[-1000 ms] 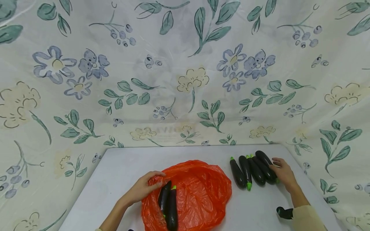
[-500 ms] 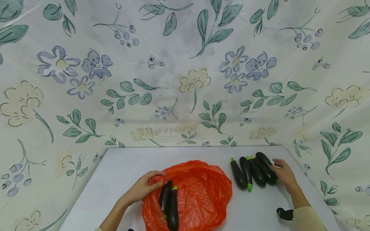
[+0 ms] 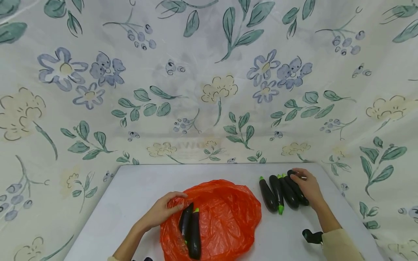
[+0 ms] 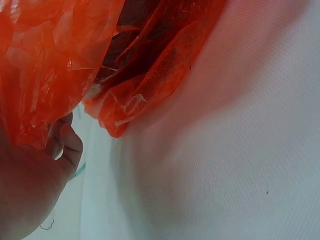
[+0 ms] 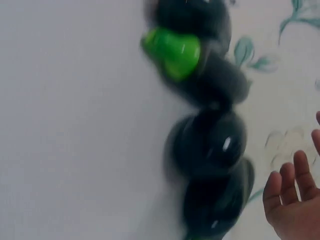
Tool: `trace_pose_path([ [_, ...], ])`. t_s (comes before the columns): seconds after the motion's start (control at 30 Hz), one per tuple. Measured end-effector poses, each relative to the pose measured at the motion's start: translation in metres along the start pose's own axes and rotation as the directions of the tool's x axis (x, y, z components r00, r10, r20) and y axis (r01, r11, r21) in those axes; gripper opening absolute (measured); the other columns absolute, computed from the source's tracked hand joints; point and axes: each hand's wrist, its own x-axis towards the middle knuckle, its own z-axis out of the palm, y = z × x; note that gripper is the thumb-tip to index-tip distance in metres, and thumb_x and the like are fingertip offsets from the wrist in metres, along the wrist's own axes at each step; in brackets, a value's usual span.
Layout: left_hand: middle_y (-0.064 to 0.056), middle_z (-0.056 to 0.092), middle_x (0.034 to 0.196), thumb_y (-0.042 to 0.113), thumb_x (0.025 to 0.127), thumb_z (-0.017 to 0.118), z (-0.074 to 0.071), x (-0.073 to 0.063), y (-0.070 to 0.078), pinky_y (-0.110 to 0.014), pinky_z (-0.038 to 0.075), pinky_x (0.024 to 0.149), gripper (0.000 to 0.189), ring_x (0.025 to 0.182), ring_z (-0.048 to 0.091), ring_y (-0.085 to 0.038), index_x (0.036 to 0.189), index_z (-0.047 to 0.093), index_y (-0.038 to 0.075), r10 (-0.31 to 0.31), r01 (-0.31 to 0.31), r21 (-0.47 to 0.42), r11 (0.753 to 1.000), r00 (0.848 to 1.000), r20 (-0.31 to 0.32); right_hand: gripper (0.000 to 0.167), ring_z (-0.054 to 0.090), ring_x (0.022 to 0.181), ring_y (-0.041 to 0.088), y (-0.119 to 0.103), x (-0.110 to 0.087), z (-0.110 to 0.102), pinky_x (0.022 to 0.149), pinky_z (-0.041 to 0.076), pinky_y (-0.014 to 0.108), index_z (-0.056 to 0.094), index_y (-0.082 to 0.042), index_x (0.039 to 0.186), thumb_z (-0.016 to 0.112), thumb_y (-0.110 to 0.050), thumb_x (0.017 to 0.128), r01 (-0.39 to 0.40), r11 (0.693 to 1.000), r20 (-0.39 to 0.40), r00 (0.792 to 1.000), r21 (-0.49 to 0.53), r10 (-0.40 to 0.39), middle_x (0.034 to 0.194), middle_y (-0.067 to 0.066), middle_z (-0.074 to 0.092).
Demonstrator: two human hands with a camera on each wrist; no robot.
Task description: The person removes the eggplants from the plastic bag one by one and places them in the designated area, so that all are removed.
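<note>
An orange-red plastic bag (image 3: 228, 217) lies spread on the white table, its mouth facing up. Inside, along its left side, are two dark eggplants (image 3: 195, 235). My left hand (image 3: 163, 210) holds the bag's left rim; in the left wrist view, the film passes between thumb and fingers of the left hand (image 4: 37, 175). Several more eggplants (image 3: 289, 194) lie side by side at the right, some with bright green stems. My right hand (image 3: 308, 186) hovers at the far end of the rightmost ones, partly covering them. In the right wrist view the right hand's fingers (image 5: 287, 182) look extended beside blurred eggplants (image 5: 207, 145).
The white table (image 3: 147, 181) runs back to a floral-patterned sheet (image 3: 196, 108) hanging behind it. A dark wrist-camera mount (image 3: 312, 236) sticks out from the right sleeve (image 3: 341, 244).
My right hand has moved left and away from me, from beside the rightmost eggplant to over its far end. The left hand and the bag keep their place.
</note>
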Motion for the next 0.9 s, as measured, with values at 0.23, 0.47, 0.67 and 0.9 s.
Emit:
trace_pose_path([
  [0.23,-0.009,0.057,0.137,0.037,0.096,0.068,0.0,-0.002,-0.001,-0.04,0.059,0.089,0.036,0.128,0.052,-0.036,0.129,0.063,0.024,-0.002,0.002,-0.019,1.0,1.0,-0.003,0.043,0.058,0.105,0.034,-0.046,-0.001,0.036,0.083,0.052,0.036,0.057,-0.01,0.136,0.061,-0.034,0.101,0.119,0.992,0.223,0.967,0.042,-0.125,0.119,0.014,0.06],
  [0.47,-0.01,0.056,0.139,0.036,0.096,0.067,0.0,-0.001,0.0,-0.036,0.06,0.085,0.036,0.128,0.053,-0.036,0.129,0.063,0.024,0.014,-0.014,-0.024,1.0,1.0,-0.007,0.041,0.059,0.11,0.039,-0.089,-0.015,0.082,0.091,0.054,0.051,0.061,-0.014,0.132,0.066,-0.035,0.097,0.113,0.979,0.556,0.809,0.172,-0.191,0.127,0.016,0.061],
  [0.67,-0.012,0.055,0.14,0.036,0.097,0.067,-0.001,-0.003,0.002,-0.038,0.06,0.086,0.036,0.128,0.052,-0.036,0.13,0.063,0.023,0.001,-0.001,-0.025,1.0,1.0,-0.01,0.046,0.058,0.109,0.028,-0.114,-0.024,0.121,0.092,0.053,0.049,0.059,-0.009,0.135,0.066,-0.033,0.097,0.139,0.968,0.711,0.659,0.207,-0.247,0.128,0.017,0.061],
  [0.9,-0.01,0.055,0.14,0.038,0.096,0.068,0.001,-0.001,0.001,-0.034,0.06,0.084,0.038,0.128,0.053,-0.036,0.131,0.062,0.025,-0.001,0.0,-0.022,1.0,1.0,-0.012,0.04,0.058,0.11,0.021,-0.129,-0.032,0.161,0.097,0.054,0.042,0.062,-0.01,0.132,0.068,-0.028,0.096,0.203,0.957,0.761,0.58,0.208,-0.289,0.126,0.012,0.062],
])
